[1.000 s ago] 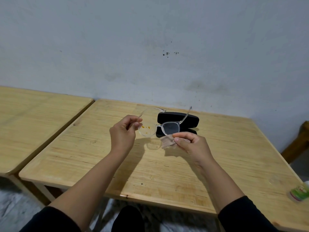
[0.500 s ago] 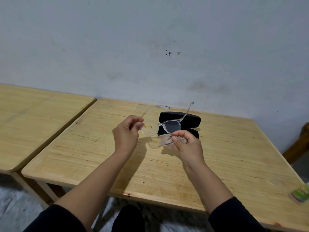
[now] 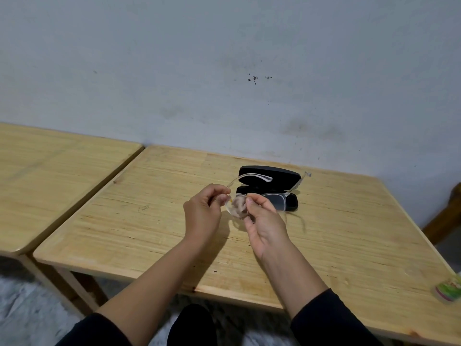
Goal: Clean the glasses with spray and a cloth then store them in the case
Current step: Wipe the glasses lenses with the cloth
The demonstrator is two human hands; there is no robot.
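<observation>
Clear-framed glasses [image 3: 275, 199] with their arms unfolded hang above the table, gripped at the left hinge by my left hand [image 3: 203, 212]. My right hand [image 3: 264, 218] pinches a small beige cloth [image 3: 239, 208] against the left lens. Orange specks show at that lens's left edge. Behind the glasses, an open black case [image 3: 269, 179] lies on the wooden table [image 3: 336, 233]. The spray bottle [image 3: 449, 290], with a green label, lies at the table's right edge, partly out of frame.
A second wooden table [image 3: 50, 176] stands close on the left, with a narrow gap between the two. A grey wall runs right behind both tables. A dark wooden piece [image 3: 446, 216] shows at the far right.
My right hand has brought the cloth up from below the glasses and onto the left lens. The glasses have tilted and shifted a little to the right.
</observation>
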